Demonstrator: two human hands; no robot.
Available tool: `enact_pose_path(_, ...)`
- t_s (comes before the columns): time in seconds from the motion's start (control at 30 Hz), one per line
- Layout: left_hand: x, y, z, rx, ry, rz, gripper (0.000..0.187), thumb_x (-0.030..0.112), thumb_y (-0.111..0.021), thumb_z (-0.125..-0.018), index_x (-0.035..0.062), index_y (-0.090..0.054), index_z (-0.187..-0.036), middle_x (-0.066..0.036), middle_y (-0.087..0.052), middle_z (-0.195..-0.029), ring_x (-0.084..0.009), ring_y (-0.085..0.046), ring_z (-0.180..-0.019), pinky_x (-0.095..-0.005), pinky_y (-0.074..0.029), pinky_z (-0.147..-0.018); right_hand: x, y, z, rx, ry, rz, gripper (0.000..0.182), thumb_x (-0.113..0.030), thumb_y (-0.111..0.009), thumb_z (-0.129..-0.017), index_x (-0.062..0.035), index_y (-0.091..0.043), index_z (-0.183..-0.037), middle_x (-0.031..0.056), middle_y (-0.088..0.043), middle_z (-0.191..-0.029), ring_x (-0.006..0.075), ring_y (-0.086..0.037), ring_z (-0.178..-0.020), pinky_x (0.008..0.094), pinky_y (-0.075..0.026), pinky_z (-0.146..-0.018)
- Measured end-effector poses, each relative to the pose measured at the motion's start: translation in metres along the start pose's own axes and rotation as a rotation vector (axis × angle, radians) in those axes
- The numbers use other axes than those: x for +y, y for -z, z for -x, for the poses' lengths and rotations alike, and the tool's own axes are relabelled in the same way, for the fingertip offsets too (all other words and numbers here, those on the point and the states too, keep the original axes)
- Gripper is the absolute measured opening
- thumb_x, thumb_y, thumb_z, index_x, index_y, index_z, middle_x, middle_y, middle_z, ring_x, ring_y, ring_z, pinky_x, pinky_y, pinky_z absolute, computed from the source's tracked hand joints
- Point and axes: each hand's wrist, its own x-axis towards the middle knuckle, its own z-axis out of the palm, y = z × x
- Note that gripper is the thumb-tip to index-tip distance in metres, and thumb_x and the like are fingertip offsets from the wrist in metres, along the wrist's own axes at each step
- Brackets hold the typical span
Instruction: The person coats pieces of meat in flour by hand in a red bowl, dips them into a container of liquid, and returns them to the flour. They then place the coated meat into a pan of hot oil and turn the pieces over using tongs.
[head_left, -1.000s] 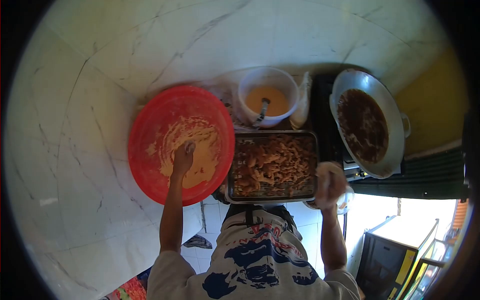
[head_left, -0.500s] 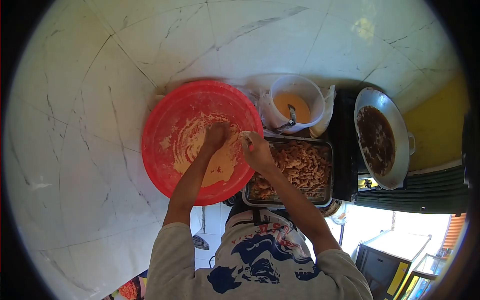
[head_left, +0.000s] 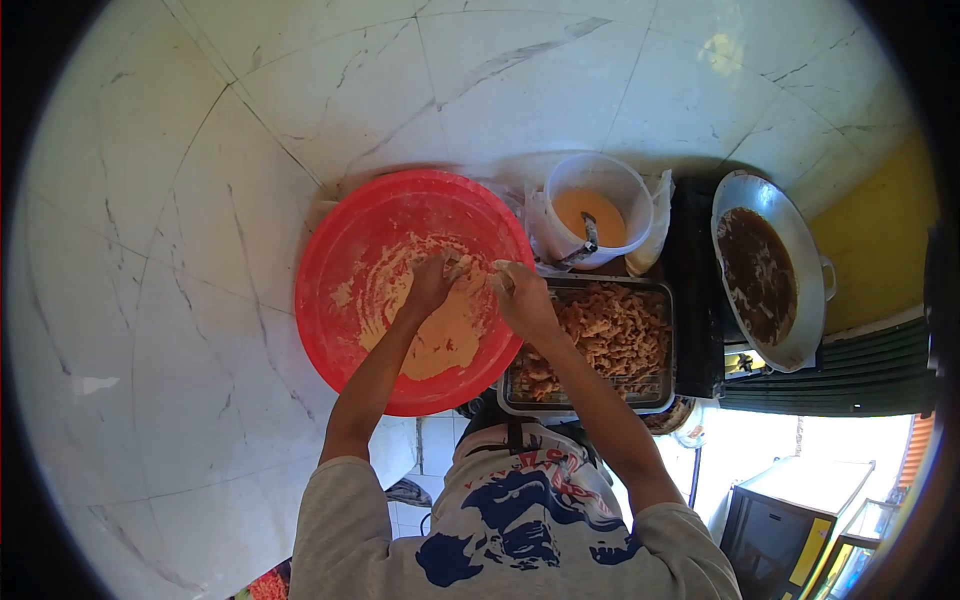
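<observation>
My left hand (head_left: 432,282) is over the inside of a large red basin (head_left: 322,290), its fingers curled together and dusted pale. Loose flour (head_left: 440,340) with small clumps lies below it. At the basin's right rim is my right hand (head_left: 526,303), fingertips pinched and coated in the same flour. Whatever either hand holds is too small to make out. Just right of that hand, a metal tray (head_left: 655,407) holds a heap of fried, battered pieces (head_left: 622,330), partly covered by my right forearm.
Behind the tray stands a white plastic bucket (head_left: 640,192) of orange-yellow liquid, with a dark-handled utensil (head_left: 588,240) in it. To the right, a wide metal wok (head_left: 800,350) of dark oil sits on a stove. A tiled wall (head_left: 520,90) rises behind.
My left hand has drawn its fingers up into a curl above the flour. My right hand stays near the rim, its fingers still pinched. The whole view has shifted slightly.
</observation>
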Motion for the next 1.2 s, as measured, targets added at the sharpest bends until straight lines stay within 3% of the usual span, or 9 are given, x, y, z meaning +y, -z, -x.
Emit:
enact_pose_path(0.17,0.014,0.014,0.019,0.118,-0.094,0.316,0.047,0.01,-0.072,-0.078,0.0033,-0.047,-0.117,-0.014,-0.062,-0.103,-0.0245,-0.062,-0.099,-0.038,-0.048,-0.082,-0.005,-0.007,-0.016,-0.068,0.038,0.012,0.025,-0.012,-0.063,-0.081,0.0001,-0.062,-0.103,0.0217,-0.062,-0.086,0.0387,-0.061,-0.084,0.0442,-0.048,-0.073)
enact_pose_path(0.47,0.044,0.033,0.035,0.083,-0.057,0.468,0.069,0.018,-0.077,-0.075,0.0013,-0.039,-0.131,-0.016,-0.061,-0.11,-0.0251,-0.06,-0.105,-0.0366,-0.049,-0.086,-0.007,-0.006,-0.025,-0.241,-0.118,0.009,0.022,-0.011,-0.066,-0.079,-0.0022,-0.064,-0.099,0.0179,-0.066,-0.089,0.0321,-0.065,-0.084,0.0369,-0.05,-0.074)
enact_pose_path(0.57,0.043,0.039,0.037,0.154,-0.155,0.366,0.064,0.018,-0.071,-0.08,0.001,-0.04,-0.132,-0.018,-0.06,-0.112,-0.0262,-0.059,-0.106,-0.0375,-0.048,-0.089,-0.013,0.0,-0.023,-0.151,-0.124,0.006,0.021,-0.009,-0.066,-0.079,-0.0023,-0.063,-0.099,0.0174,-0.066,-0.087,0.0308,-0.066,-0.083,0.0361,-0.051,-0.073)
enact_pose_path(0.67,-0.016,0.017,0.026,0.273,0.085,0.329,0.05,0.016,-0.063,-0.086,0.0062,-0.046,-0.131,-0.017,-0.061,-0.114,-0.0298,-0.059,-0.106,-0.0381,-0.045,-0.093,-0.013,0.006,-0.021,-0.074,-0.044,0.004,0.023,-0.009,-0.066,-0.079,-0.0011,-0.061,-0.1,0.0187,-0.065,-0.086,0.0327,-0.065,-0.083,0.0377,-0.05,-0.073)
enact_pose_path(0.77,-0.014,0.018,0.025,-0.022,0.107,0.035,0.04,0.024,-0.059,-0.088,0.0067,-0.055,-0.124,-0.016,-0.058,-0.118,-0.0259,-0.053,-0.113,-0.0462,-0.038,-0.097,-0.005,0.006,-0.018,-0.058,0.01,-0.049,0.025,-0.01,-0.064,-0.079,0.0015,-0.06,-0.101,0.0216,-0.064,-0.086,0.0378,-0.062,-0.083,0.0412,-0.049,-0.072)
enact_pose_path(0.87,-0.026,-0.009,0.02,-0.127,-0.08,-0.403,0.036,0.03,-0.057,-0.088,0.0121,-0.059,-0.12,-0.013,-0.058,-0.119,-0.025,-0.049,-0.116,-0.0548,-0.029,-0.102,-0.01,0.008,-0.017,-0.024,0.051,-0.089,0.022,-0.009,-0.063,-0.081,0.002,-0.061,-0.099,0.0223,-0.063,-0.086,0.039,-0.062,-0.084,0.0402,-0.049,-0.073)
enact_pose_path(0.97,-0.033,-0.022,0.014,-0.211,-0.162,-0.549,0.033,0.033,-0.054,-0.089,0.0149,-0.061,-0.116,-0.008,-0.058,-0.119,-0.0227,-0.047,-0.118,-0.0592,-0.021,-0.102,-0.009,0.007,-0.015,-0.03,0.052,-0.112,0.018,-0.008,-0.061,-0.082,0.001,-0.062,-0.098,0.0231,-0.063,-0.086,0.04,-0.06,-0.084,0.0398,-0.049,-0.073)
enact_pose_path(1.07,-0.042,-0.034,0.014,-0.178,-0.199,-0.747,0.029,0.033,-0.052,-0.091,0.0175,-0.062,-0.114,-0.005,-0.059,-0.118,-0.0226,-0.046,-0.118,-0.0575,-0.021,-0.103,-0.015,0.013,-0.014,-0.1,-0.022,-0.066,0.019,-0.01,-0.061,-0.084,0.0008,-0.063,-0.1,0.0229,-0.063,-0.09,0.0375,-0.062,-0.086,0.0381,-0.049,-0.074)
enact_pose_path(1.2,-0.041,-0.025,0.016,-0.221,-0.149,-0.471,0.032,0.029,-0.057,-0.088,0.009,-0.061,-0.113,-0.011,-0.06,-0.112,-0.0232,-0.047,-0.119,-0.0571,-0.022,-0.105,-0.009,0.013,-0.013,-0.149,-0.004,-0.014,0.023,-0.013,-0.062,-0.085,0.0009,-0.062,-0.103,0.0221,-0.064,-0.092,0.0359,-0.063,-0.088,0.0367,-0.05,-0.075)
